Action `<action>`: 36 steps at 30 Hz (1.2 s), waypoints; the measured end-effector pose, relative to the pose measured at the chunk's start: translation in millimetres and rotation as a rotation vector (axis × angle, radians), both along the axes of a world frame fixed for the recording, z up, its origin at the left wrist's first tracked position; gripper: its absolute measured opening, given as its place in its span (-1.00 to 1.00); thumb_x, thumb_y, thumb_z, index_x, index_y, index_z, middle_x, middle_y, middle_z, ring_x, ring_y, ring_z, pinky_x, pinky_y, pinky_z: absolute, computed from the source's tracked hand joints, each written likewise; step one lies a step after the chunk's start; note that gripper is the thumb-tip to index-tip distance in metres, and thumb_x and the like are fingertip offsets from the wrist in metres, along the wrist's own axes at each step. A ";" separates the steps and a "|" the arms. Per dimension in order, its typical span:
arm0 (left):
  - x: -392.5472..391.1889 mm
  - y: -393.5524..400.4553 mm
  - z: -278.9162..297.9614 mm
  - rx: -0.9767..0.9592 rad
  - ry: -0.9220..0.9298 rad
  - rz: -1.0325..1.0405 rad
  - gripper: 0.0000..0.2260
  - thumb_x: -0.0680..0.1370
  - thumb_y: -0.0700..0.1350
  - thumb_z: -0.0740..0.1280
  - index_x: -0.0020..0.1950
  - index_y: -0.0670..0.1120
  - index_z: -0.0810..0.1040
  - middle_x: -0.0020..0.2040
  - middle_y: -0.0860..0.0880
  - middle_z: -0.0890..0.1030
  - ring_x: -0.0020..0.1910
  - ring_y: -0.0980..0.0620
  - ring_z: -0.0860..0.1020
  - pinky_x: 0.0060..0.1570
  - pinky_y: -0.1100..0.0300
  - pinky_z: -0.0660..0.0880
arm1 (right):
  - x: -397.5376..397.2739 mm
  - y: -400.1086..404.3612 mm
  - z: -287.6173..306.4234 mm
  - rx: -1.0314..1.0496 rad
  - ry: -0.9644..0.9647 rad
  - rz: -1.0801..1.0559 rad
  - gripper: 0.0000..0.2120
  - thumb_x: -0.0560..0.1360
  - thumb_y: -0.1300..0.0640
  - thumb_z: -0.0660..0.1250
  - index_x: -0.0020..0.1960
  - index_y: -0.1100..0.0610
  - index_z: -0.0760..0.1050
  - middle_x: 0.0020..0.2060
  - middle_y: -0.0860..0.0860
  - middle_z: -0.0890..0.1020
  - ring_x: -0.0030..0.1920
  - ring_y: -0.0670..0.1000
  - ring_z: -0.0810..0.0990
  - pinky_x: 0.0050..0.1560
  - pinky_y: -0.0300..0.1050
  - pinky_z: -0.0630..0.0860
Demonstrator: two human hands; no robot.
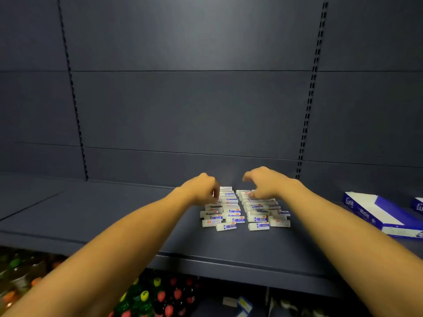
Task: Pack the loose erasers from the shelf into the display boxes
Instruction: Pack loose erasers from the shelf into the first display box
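— What do the small white rectangular erasers in blue-and-red paper sleeves (245, 211) look like on the dark grey metal shelf (114, 216)?

— Two loose clusters, side by side, each eraser's long axis running from 9 to 3 o'clock.

— And the hands?

— Left hand (202, 189) at the left cluster's far edge, fingers curled; blurred, so I cannot tell whether it grips one. Right hand (263, 183) hovers over the right cluster, fingers spread, tips touching erasers.

— Boxes?

— An open blue-and-white cardboard display box (380, 213) lies at 3 o'clock, well apart.
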State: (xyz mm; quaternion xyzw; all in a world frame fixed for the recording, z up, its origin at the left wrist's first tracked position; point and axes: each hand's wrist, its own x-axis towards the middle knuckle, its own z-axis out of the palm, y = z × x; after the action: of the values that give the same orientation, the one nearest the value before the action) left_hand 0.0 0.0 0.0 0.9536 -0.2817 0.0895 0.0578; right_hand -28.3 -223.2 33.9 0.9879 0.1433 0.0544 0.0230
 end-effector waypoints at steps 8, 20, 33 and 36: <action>-1.8 -5.5 -30.7 0.028 0.109 0.042 -0.94 0.51 -0.15 0.41 -0.07 -0.07 0.68 -0.11 0.00 0.63 -0.07 -0.02 0.61 -0.04 0.06 0.61 | -1.9 -1.1 -8.2 0.016 0.019 -0.027 -0.44 0.49 0.04 0.40 0.46 0.00 0.37 0.36 0.04 0.50 0.28 0.11 0.54 0.22 0.08 0.55; -1.1 -9.5 -33.1 0.071 0.126 0.012 -0.88 0.52 -0.19 0.41 0.02 -0.15 0.71 0.03 -0.07 0.70 0.00 -0.04 0.62 0.00 0.12 0.58 | -3.9 -1.0 -13.7 0.019 0.009 0.006 -0.49 0.50 0.08 0.40 0.43 0.02 0.40 0.34 0.05 0.52 0.27 0.11 0.54 0.21 0.06 0.55; -4.2 -2.1 -15.4 -0.072 0.077 0.072 -0.88 0.49 -0.20 0.45 0.02 -0.11 0.67 0.00 -0.07 0.67 -0.04 -0.03 0.61 -0.01 0.08 0.60 | -11.7 2.9 -22.0 0.077 0.056 0.034 -0.66 0.50 0.12 0.42 0.27 0.00 0.57 0.19 0.00 0.59 0.15 0.04 0.58 0.18 0.01 0.57; -5.0 0.7 -12.4 -0.080 0.075 0.080 -0.87 0.49 -0.20 0.44 0.02 -0.11 0.66 -0.01 -0.07 0.68 -0.03 -0.03 0.62 0.02 0.05 0.61 | -11.8 7.5 -28.1 0.095 0.081 0.048 -0.75 0.47 0.12 0.47 0.14 0.01 0.65 0.04 -0.05 0.64 0.02 -0.02 0.61 0.08 -0.07 0.59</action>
State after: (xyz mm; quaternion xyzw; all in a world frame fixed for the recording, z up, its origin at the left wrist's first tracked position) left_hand -5.0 0.7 -12.4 0.9636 -0.2373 0.0672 0.1029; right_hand -40.2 -215.7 5.8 0.9856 0.1649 0.0219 -0.0311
